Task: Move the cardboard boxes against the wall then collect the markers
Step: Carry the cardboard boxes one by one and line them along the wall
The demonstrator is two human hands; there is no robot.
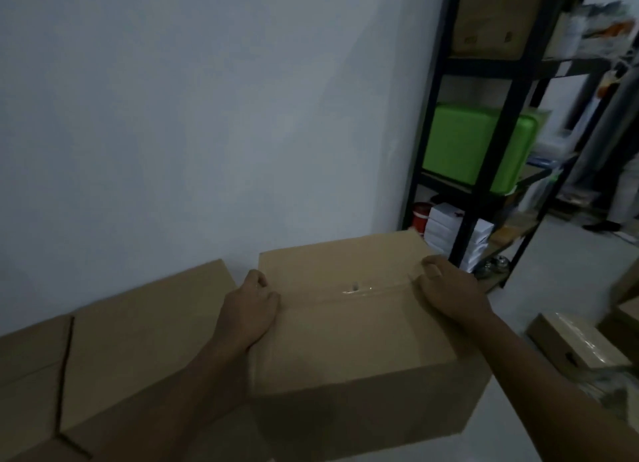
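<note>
Cardboard box point(349, 327) between both hands, near wall point(207, 116)

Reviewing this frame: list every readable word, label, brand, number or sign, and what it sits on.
No text can be read.
Brown cardboard box on the top shelf: dark printed marks, too blurred to read.
Small taped cardboard box on the floor at right: one dark mark, illegible.
Stacked white cartons on the bottom shelf: no legible print.
Large taped cardboard box held by both hands: plain.
</note>
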